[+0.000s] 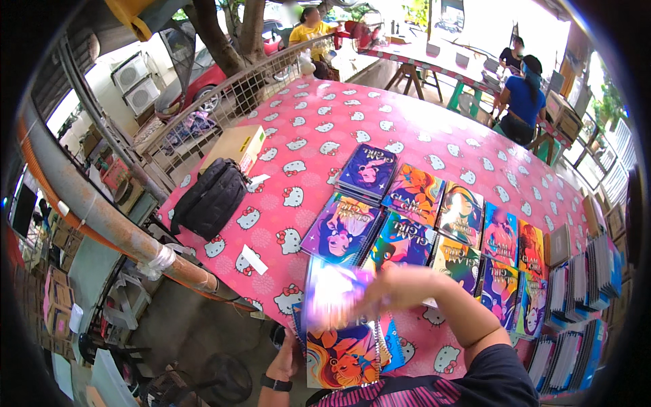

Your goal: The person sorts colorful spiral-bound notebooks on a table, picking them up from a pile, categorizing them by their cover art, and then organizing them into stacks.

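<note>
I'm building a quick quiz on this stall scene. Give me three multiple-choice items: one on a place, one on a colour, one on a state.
1. Where does the black bag lie?
A. on the table's left part, beside a cardboard box
B. on the stacks at the right
C. on the floor

2. What colour is the tablecloth?
A. plain green
B. pink with white cat faces
C. blue striped

3. What is the right hand doing?
A. resting flat on the cloth
B. holding a blurred cover of a spiral notebook
C. gripping the black bag

Answers: 1 A, the bag sits next to the box near the left edge. 2 B, the pattern covers the cloth. 3 B, its fingers meet the blurred cover.
</note>
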`<action>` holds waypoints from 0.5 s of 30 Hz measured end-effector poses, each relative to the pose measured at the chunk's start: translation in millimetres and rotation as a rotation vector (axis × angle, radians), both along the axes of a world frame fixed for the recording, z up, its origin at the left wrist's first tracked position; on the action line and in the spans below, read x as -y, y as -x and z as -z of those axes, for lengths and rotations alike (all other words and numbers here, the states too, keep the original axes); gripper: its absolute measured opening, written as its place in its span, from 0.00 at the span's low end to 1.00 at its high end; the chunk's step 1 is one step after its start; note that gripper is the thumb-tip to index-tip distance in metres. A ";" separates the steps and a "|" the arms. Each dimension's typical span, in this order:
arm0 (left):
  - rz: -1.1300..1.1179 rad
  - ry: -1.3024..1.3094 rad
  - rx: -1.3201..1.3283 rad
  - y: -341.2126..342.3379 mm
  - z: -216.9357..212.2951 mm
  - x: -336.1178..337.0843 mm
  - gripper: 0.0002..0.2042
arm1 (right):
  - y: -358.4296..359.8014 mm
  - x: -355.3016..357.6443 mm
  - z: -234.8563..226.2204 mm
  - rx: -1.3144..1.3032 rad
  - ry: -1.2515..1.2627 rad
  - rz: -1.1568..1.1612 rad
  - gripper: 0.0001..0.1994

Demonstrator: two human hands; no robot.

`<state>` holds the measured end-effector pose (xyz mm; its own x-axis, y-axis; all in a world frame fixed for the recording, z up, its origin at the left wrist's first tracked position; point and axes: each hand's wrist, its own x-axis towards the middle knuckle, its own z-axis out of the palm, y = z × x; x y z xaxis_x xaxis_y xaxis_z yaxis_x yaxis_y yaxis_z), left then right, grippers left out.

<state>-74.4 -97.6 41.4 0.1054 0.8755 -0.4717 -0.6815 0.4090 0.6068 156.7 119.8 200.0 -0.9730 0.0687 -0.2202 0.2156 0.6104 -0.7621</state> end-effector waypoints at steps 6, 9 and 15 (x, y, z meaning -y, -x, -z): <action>0.087 0.193 -0.256 4.8 25.0 8.1 0.30 | 32.5 -109.5 54.6 -0.200 -0.038 0.509 0.18; 0.045 0.184 -0.223 1.8 19.7 1.0 0.30 | 35.8 -225.8 156.9 -0.115 -0.993 0.950 0.24; 0.095 0.175 -0.186 -0.8 14.2 -6.0 0.24 | 26.1 -248.2 158.9 0.060 -0.969 0.943 0.14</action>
